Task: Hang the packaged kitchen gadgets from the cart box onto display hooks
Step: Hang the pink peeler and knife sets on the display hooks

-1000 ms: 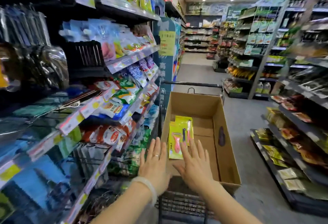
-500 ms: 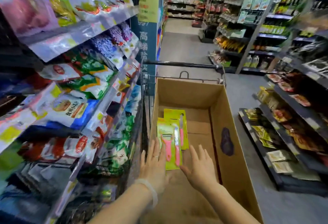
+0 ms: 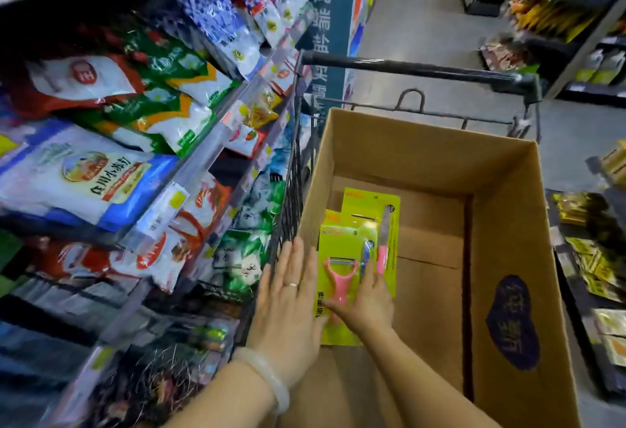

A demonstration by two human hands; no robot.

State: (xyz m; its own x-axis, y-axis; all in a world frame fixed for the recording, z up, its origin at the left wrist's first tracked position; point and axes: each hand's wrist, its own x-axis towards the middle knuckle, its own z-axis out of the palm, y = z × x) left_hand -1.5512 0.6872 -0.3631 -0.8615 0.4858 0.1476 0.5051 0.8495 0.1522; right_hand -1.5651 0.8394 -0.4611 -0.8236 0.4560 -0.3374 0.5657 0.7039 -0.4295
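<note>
I use the open brown cardboard box (image 3: pixel 423 163), seated in the black wire cart (image 3: pixel 416 70), as my reference. Two yellow-green card packages lie stacked on the box floor against its left wall. The upper yellow-green card package (image 3: pixel 345 241) carries a pink Y-shaped peeler (image 3: pixel 340 275) and a small knife; the lower yellow-green card package (image 3: pixel 372 204) projects beyond it toward the far wall and carries a pink-handled knife (image 3: pixel 383 241).

My left hand (image 3: pixel 288 305) is at the box's left wall, fingers straight and held together, palm toward the near left edge of the upper package. It grips nothing. A pale translucent bangle (image 3: pixel 267 377) sits on that wrist.

My right hand (image 3: pixel 367 299) is inside the box, resting on the lower part of the upper package, fingers extended over the card, thumb pointing left. I cannot tell whether it pinches the card.

Left of the box, shelves of bagged goods (image 3: pixel 128 129) run alongside the cart.
</note>
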